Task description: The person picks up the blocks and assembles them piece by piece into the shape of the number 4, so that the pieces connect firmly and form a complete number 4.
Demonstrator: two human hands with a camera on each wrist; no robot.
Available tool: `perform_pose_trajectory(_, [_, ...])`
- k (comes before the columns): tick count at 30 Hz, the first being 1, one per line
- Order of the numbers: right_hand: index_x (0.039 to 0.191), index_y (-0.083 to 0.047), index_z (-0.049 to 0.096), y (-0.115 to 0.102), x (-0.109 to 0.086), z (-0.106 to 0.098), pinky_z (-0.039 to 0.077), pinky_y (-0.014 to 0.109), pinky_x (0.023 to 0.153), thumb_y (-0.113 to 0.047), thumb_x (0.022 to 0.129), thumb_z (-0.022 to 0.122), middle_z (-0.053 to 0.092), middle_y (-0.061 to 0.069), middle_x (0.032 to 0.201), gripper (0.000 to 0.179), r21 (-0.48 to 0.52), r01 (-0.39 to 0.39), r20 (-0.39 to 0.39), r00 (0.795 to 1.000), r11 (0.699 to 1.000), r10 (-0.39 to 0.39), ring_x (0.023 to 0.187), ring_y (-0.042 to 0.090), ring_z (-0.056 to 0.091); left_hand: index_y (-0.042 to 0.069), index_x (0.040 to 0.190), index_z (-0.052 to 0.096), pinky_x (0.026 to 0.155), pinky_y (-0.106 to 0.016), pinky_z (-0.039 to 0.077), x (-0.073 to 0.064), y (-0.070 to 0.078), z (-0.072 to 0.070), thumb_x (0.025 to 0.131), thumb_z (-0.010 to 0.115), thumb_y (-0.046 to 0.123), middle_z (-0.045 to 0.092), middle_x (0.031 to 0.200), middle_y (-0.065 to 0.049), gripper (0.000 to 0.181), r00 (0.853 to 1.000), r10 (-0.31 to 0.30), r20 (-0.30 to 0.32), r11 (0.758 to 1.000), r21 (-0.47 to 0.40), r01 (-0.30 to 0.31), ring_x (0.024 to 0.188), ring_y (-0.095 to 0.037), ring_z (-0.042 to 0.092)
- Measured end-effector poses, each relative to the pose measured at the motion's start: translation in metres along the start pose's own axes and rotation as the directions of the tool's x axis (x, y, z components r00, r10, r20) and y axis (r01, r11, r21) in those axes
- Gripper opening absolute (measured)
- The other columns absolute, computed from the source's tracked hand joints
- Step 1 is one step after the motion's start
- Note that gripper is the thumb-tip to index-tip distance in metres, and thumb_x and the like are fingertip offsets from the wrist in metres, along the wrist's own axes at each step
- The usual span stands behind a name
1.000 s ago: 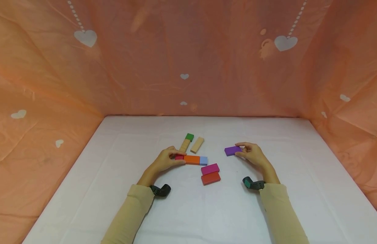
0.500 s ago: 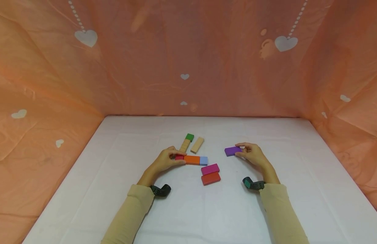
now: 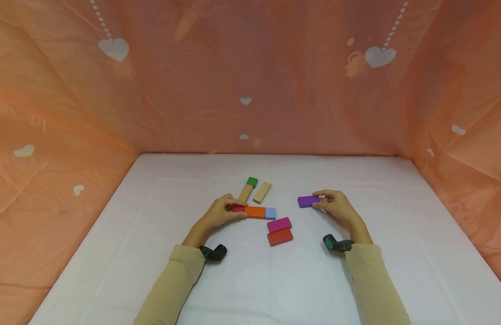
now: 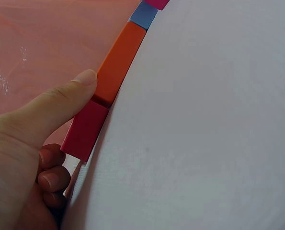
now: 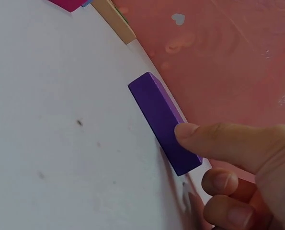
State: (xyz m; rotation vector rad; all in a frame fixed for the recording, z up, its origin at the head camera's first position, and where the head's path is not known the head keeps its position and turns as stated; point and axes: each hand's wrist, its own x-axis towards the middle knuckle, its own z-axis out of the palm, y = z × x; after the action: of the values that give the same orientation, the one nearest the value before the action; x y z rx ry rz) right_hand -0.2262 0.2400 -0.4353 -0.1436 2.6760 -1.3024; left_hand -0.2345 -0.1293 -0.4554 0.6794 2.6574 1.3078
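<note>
My left hand [image 3: 222,213] pinches the orange block [image 3: 255,212] near its left end, thumb on the near side and a finger on the far side. That block lies in a row between a red block [image 4: 86,130] and a light blue block [image 3: 270,213]. At the right, my right hand [image 3: 334,204] holds the right end of a purple block [image 5: 159,122] between thumb and finger. The block's left end points toward the row. The finger on its far side is mostly hidden in the right wrist view.
Behind the row lie a ribbed wooden block [image 3: 245,193] with a green block [image 3: 252,182] at its far end, and a plain wooden block [image 3: 262,192]. In front, a magenta block [image 3: 279,225] lies against a red-orange block [image 3: 280,237]. Orange curtains surround the white table [image 3: 315,280].
The purple block has turned slightly and shifted a touch left in my right hand. My left hand and the other blocks look unmoved.
</note>
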Motion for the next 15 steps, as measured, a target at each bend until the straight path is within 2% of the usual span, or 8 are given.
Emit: perform_pose_trajectory(15, [0.119, 0.007, 0.062, -0.0017, -0.0026, -0.0030, 0.034, 0.020, 0.058, -0.011, 0.085, 0.071, 0.045, -0.005, 0.065, 0.039, 0.009, 0.072, 0.030, 0.997, 0.997, -0.072, 0.059, 0.003, 0.040, 0.010, 0.109, 0.074, 0.067, -0.021, 0.030, 0.0007, -0.0032, 0.0008, 0.080, 0.078, 0.019, 0.046, 0.079, -0.003, 0.031, 1.000, 0.000, -0.005, 1.000, 0.012, 0.001, 0.077, -0.013, 0.038])
